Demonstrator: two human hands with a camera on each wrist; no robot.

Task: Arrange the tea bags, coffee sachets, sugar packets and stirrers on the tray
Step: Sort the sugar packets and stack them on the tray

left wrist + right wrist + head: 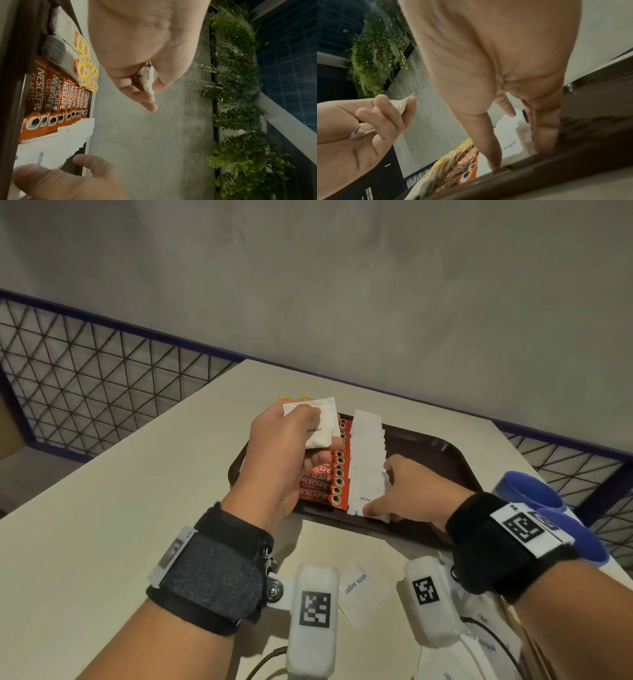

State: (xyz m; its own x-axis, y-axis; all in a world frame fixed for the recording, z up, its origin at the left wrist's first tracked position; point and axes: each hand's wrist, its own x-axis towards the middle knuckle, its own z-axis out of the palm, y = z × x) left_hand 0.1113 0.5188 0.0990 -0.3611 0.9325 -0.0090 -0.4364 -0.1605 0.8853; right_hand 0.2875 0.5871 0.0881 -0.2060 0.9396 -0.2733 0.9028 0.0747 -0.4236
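A dark brown tray [435,446] holds a row of red Nescafe sachets [322,474], a row of white sugar packets [368,446] to their right, and yellow tea bags [291,397] at its far left end. My left hand [315,436] hovers over the sachets and grips a small stack of sugar packets [322,422]. My right hand [380,501] rests on the nearest packet of the row [364,491], thumb and fingers straight, at the tray's near edge. In the right wrist view, the right hand [518,155] has its thumb on the tray rim [539,169].
Loose white sugar packets [363,590] lie on the beige table [120,508] in front of the tray, more under my right forearm. Blue cups [531,491] stand at the right edge. A wire mesh fence [85,392] runs behind the table.
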